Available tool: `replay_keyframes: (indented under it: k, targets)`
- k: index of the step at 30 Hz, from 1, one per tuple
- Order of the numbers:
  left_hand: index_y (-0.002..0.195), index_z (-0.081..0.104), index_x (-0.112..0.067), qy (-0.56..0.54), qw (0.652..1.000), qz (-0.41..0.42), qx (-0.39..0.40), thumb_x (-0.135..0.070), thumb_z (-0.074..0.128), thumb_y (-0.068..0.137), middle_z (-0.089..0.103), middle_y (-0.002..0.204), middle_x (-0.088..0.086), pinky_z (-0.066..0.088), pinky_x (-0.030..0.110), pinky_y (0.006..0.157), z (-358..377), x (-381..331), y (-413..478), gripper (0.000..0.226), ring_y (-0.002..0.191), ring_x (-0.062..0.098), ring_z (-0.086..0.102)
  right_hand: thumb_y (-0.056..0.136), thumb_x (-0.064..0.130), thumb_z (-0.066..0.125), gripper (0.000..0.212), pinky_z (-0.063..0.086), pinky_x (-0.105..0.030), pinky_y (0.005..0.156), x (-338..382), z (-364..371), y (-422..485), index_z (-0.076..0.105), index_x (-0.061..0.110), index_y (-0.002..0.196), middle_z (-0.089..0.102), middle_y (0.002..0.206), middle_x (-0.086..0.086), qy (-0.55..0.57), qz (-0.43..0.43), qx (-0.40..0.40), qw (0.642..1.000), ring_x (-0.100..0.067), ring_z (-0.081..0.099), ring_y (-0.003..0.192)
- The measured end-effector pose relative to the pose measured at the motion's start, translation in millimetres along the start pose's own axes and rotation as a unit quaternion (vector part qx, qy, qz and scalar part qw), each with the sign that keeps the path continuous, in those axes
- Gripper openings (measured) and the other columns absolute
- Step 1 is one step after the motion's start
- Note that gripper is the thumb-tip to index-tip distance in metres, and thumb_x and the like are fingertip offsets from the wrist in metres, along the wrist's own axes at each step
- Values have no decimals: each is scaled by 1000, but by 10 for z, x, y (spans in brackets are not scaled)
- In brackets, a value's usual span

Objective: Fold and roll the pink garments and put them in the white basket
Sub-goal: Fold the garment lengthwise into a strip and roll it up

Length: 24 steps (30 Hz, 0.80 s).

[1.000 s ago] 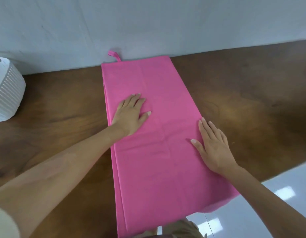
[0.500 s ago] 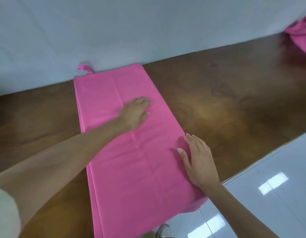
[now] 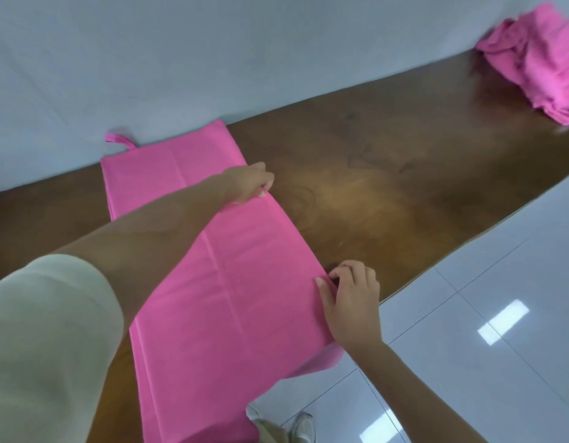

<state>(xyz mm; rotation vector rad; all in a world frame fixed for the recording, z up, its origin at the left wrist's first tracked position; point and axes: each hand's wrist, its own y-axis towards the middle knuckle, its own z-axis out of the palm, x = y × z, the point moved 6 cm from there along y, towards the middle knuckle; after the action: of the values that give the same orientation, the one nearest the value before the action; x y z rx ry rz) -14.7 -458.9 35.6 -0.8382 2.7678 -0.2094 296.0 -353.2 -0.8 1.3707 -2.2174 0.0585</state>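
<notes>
Surface: brown wooden table (image 3: 388, 187), pale wall (image 3: 213, 59) behind.
Floor: white tiles (image 3: 500, 330).
Grip: left hand (image 3: 251, 183) and right hand (image 3: 352, 303) pinch pink garment (image 3: 219, 298) edge.

Far right: pink pile (image 3: 539, 59) blurred, cut by the edge. Bottom: folded cloth (image 3: 232, 298) near end cut off.

Pink garment (image 3: 213, 282) folded into long flat strip on table; crumpled pink pile (image 3: 542, 55) far right.

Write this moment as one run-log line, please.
left hand: pinches right edge of folded pink garment | right hand: pinches same edge, nearer | pink pile: far right
</notes>
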Motion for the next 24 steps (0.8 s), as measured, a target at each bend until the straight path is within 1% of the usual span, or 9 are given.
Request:
replay_keyframes:
  k: [2,5,10,13,16,17,19,21,24]
  targets:
    - [95,54,-13,7,1000,-19,3,-17,56,101,44,100,2,35,33,66,-14,10,-18,8,79,25,50,97,43,60,27,40,-32,84,-99,-71,-141,61,19,85,53,104,5,-13,-6,-5,1000,-15,42,95]
    - [99,52,-16,8,998,-59,-11,-29,54,104,49,105,6,38,36,76,-72,44,-98,14,86,25,52,96,44,61,28,43,-33,82,-222,-173,-341,65,19,84,54,101,5,-16,-22,-5,1000,-15,42,93]
    - [106,49,-16,16,993,-112,-35,-38,55,102,50,111,8,46,41,82,-144,177,-279,23,92,27,53,96,49,57,32,43,-29,81,-353,-257,-523,68,22,83,55,96,9,-6,-18,14,1000,-11,43,92]
    - [114,51,-11,28,992,-112,-49,-42,56,101,49,118,11,45,44,91,-205,221,-378,35,105,32,52,98,48,55,35,42,-31,80,-394,-276,-604,64,23,75,56,90,10,2,-28,27,999,-12,46,89]
    - [119,52,-8,29,991,-118,-61,-44,57,100,47,118,11,45,46,94,-281,261,-501,41,107,31,51,98,54,44,45,45,-34,73,-451,-247,-718,49,27,62,55,71,11,47,6,77,996,-12,50,78]
    - [119,52,-8,30,991,-115,-66,-45,57,100,46,117,10,45,47,94,-306,269,-538,42,107,31,51,97,55,42,45,46,-34,70,-467,-232,-772,46,28,61,55,67,11,68,27,97,993,-11,51,74]
    - [116,52,-9,30,991,-110,-76,-48,57,99,45,114,8,47,49,93,-346,301,-603,44,106,30,50,98,55,43,45,46,-29,63,-494,-209,-886,48,26,64,55,65,9,91,67,125,986,-8,53,68]
    - [115,52,-8,33,991,-103,-79,-49,58,98,43,112,7,47,49,91,-383,312,-663,44,104,30,50,100,52,45,44,41,-26,56,-496,-230,-978,46,24,66,52,59,8,100,87,124,983,-9,51,58]
    - [115,52,-6,34,991,-91,-86,-46,59,98,44,111,7,46,47,90,-466,296,-743,44,103,30,50,101,48,48,42,39,-27,54,-470,-287,-1085,43,23,68,49,55,7,117,116,99,981,-9,50,54]
